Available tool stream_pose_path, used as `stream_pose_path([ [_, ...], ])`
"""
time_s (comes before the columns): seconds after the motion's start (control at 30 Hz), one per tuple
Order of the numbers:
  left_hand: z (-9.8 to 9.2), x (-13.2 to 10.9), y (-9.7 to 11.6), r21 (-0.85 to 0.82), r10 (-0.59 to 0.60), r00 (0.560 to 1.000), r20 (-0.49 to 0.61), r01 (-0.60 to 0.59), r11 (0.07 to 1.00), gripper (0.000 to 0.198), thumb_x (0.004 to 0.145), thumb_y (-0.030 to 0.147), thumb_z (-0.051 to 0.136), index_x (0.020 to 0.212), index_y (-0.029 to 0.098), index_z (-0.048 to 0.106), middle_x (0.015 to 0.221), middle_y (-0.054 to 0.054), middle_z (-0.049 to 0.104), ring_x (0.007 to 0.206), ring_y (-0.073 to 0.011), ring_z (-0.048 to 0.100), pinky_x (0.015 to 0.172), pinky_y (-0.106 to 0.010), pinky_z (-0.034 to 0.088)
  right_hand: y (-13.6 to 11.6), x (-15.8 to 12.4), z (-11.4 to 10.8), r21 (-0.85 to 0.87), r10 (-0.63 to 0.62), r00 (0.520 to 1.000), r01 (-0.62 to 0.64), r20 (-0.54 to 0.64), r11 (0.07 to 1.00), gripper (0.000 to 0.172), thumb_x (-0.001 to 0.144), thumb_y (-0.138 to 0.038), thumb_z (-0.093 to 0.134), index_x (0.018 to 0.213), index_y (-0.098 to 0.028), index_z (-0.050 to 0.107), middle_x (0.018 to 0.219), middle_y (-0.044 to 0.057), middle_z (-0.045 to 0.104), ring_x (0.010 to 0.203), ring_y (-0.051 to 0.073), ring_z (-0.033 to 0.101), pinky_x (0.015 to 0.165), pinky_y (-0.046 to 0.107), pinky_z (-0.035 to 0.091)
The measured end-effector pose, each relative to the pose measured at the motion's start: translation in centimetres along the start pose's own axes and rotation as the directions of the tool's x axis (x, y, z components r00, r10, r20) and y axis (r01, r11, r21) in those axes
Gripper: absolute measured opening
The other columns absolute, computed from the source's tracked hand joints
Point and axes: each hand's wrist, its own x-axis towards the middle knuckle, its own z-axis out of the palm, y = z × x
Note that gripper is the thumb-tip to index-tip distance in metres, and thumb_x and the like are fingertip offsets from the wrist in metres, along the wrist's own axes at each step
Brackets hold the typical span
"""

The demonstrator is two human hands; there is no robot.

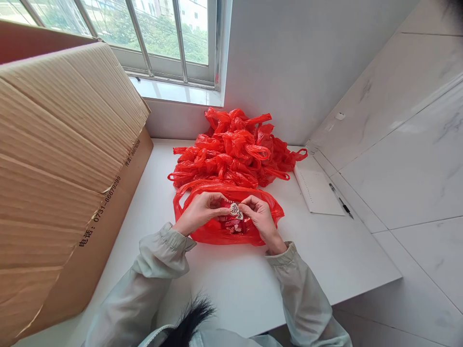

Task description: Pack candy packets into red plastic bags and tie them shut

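An open red plastic bag (202,236) lies spread on the white table in front of me. Inside its mouth sits a red packet (233,224) printed with "SWEET" and pale characters. On the packet shows a small cream heart-shaped label (236,211) with dark characters. My left hand (202,210) pinches with thumb and fingers at the label's left edge. From the other side, my right hand (258,217) is closed in a pinch at its right edge. The fingertips are close together over the packet. Whether the label is fixed to the packet I cannot tell.
Several knotted red plastic bags (235,149) are heaped behind the open bag, against the wall. A large cardboard box (72,144) stands at the left. To the right lie a white notepad (318,193) and a pen (341,200), beside the tiled wall. A barred window (162,38) is behind.
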Motion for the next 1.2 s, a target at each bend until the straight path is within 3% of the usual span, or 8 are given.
stream_pose_path([
  [0.13,-1.0,-0.4,0.3,0.223,-0.023,1.000,0.005,0.021,0.974,0.029,0.081,0.045,0.064,0.091,0.017,0.062,0.074,0.000,0.064,0.070,-0.0173,0.060,0.062,-0.027,0.047,-0.7,-0.3,-0.7,-0.361,-0.035,0.995,0.067,0.094,0.930,0.015,0.085,-0.036,0.064,0.086,-0.021,0.065,0.084,0.000,0.067,0.075,0.016,0.059,0.073,0.030,0.046],
  [0.23,-1.4,-0.6,0.0,0.526,0.042,0.995,-0.090,0.012,0.851,0.023,0.083,0.039,0.059,0.093,0.017,0.061,0.073,-0.001,0.062,0.068,-0.0181,0.055,0.061,-0.029,0.041,-1.1,-0.5,-1.2,-0.658,-0.059,0.965,0.220,0.257,0.720,0.021,0.078,-0.033,0.074,0.095,-0.022,0.069,0.093,0.004,0.067,0.090,0.021,0.056,0.081,0.035,0.045],
  [0.37,-1.0,-0.6,-0.9,0.686,0.131,0.985,-0.112,-0.018,0.728,0.014,0.088,0.029,0.051,0.091,0.018,0.058,0.081,-0.003,0.064,0.074,-0.0200,0.055,0.067,-0.031,0.040,-0.8,-0.6,-1.4,-0.774,-0.026,0.917,0.350,0.398,0.527,0.026,0.072,-0.024,0.079,0.096,-0.020,0.068,0.093,0.007,0.062,0.097,0.025,0.047,0.083,0.037,0.044],
  [0.57,0.5,-0.4,-1.0,0.823,0.132,0.969,-0.209,0.101,0.560,0.027,0.089,0.016,0.048,0.115,0.012,0.056,0.092,-0.011,0.063,0.087,-0.0269,0.059,0.074,-0.035,0.043,-0.7,-0.4,-1.6,-0.713,-0.104,0.927,0.345,0.360,0.611,0.020,0.076,-0.008,0.062,0.086,-0.021,0.052,0.082,0.000,0.057,0.078,0.018,0.048,0.067,0.030,0.040],
  [0.7,1.3,-0.3,0.3,0.747,0.229,0.956,-0.181,-0.017,0.664,0.025,0.088,0.020,0.056,0.112,0.017,0.062,0.099,-0.010,0.061,0.091,-0.0246,0.058,0.078,-0.033,0.044,-0.9,-0.4,-1.7,-0.672,-0.211,0.922,0.381,0.323,0.635,0.025,0.071,0.002,0.050,0.079,-0.022,0.046,0.079,0.000,0.054,0.076,0.018,0.048,0.068,0.029,0.039],
  [0.83,1.4,-0.4,1.2,0.483,0.114,0.993,-0.030,-0.086,0.872,0.028,0.091,0.042,0.055,0.093,0.016,0.067,0.081,-0.003,0.067,0.073,-0.0175,0.060,0.066,-0.027,0.043,-0.7,-0.4,-1.1,-0.633,-0.361,0.875,0.483,0.322,0.605,0.026,0.072,0.003,0.046,0.078,-0.022,0.045,0.085,0.003,0.058,0.082,0.019,0.049,0.073,0.030,0.041],
  [0.97,1.2,-0.2,0.5,0.388,0.044,0.999,-0.021,-0.032,0.921,0.035,0.079,0.050,0.068,0.081,0.016,0.066,0.077,-0.002,0.067,0.069,-0.0167,0.058,0.060,-0.026,0.041,-0.4,-0.4,-0.4,-0.624,-0.445,0.824,0.560,0.351,0.545,0.023,0.075,0.000,0.047,0.078,-0.022,0.044,0.089,0.005,0.059,0.084,0.020,0.050,0.073,0.032,0.043],
  [1.2,0.1,0.1,-0.2,0.177,0.045,0.996,-0.079,-0.031,0.984,0.024,0.080,0.040,0.066,0.081,0.016,0.062,0.076,-0.001,0.066,0.069,-0.0170,0.062,0.063,-0.026,0.047,-0.6,-0.4,-0.8,-0.626,-0.393,0.885,0.457,0.250,0.632,0.032,0.075,-0.006,0.053,0.102,-0.021,0.052,0.097,0.004,0.061,0.092,0.021,0.056,0.082,0.033,0.047],
])
